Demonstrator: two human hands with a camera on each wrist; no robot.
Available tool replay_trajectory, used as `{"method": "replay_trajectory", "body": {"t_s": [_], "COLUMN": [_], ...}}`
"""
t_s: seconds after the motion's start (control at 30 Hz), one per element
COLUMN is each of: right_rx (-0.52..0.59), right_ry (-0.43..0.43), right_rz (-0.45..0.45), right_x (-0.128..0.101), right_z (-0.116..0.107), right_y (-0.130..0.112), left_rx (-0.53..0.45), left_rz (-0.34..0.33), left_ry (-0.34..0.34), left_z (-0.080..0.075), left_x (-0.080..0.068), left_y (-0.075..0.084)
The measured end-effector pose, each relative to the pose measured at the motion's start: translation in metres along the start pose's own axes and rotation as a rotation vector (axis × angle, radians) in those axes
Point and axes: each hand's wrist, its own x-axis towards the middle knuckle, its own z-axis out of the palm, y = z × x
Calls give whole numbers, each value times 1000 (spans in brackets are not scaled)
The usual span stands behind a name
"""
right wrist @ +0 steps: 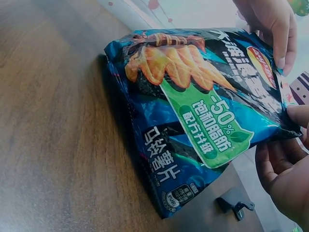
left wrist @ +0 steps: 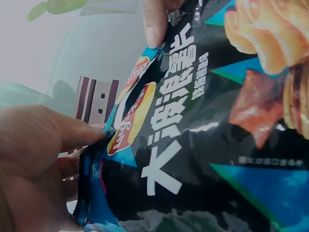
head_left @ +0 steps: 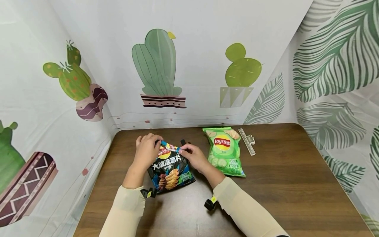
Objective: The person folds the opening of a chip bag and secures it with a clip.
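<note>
A black and blue chip bag (head_left: 171, 168) lies on the brown table (head_left: 281, 184), its top edge raised towards the far wall. My left hand (head_left: 154, 142) pinches the bag's top left corner, and my right hand (head_left: 184, 151) pinches its top right corner. In the left wrist view the left hand (left wrist: 89, 145) grips the sealed top edge of the bag (left wrist: 203, 145), with a finger of the other hand (left wrist: 154, 21) on the far corner. The right wrist view shows the bag (right wrist: 193, 121) from its bottom end, held by the right hand (right wrist: 289, 150).
A green chip bag (head_left: 225, 151) lies flat just right of my right hand. Beyond it, near the back wall, lies a long pale bag clip (head_left: 247, 141). A small black clip (right wrist: 235, 205) sits on the table behind the dark bag. Cloth walls with cactus and leaf prints enclose the table.
</note>
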Motion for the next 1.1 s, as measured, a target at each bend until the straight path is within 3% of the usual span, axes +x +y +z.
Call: {"method": "replay_trajectory", "body": {"t_s": [0.2,0.67,0.8,1.1], "right_rx": [8,29,8,12], "right_ry": [-5,-20,-27,20], "right_rz": [1,14,20,-48], "right_x": [0,0,-4,3], "right_z": [0,-2,-5,-8], "right_y": [0,-1,-14,-5], "left_rx": [-40,-48,-46,-56], "left_rz": [-23,-16,-11,-13], "left_ry": [-12,33,39,40], "left_z": [-1,-1,0,0], "left_x": [1,1,2,2], "left_y": [1,2,2,0]}}
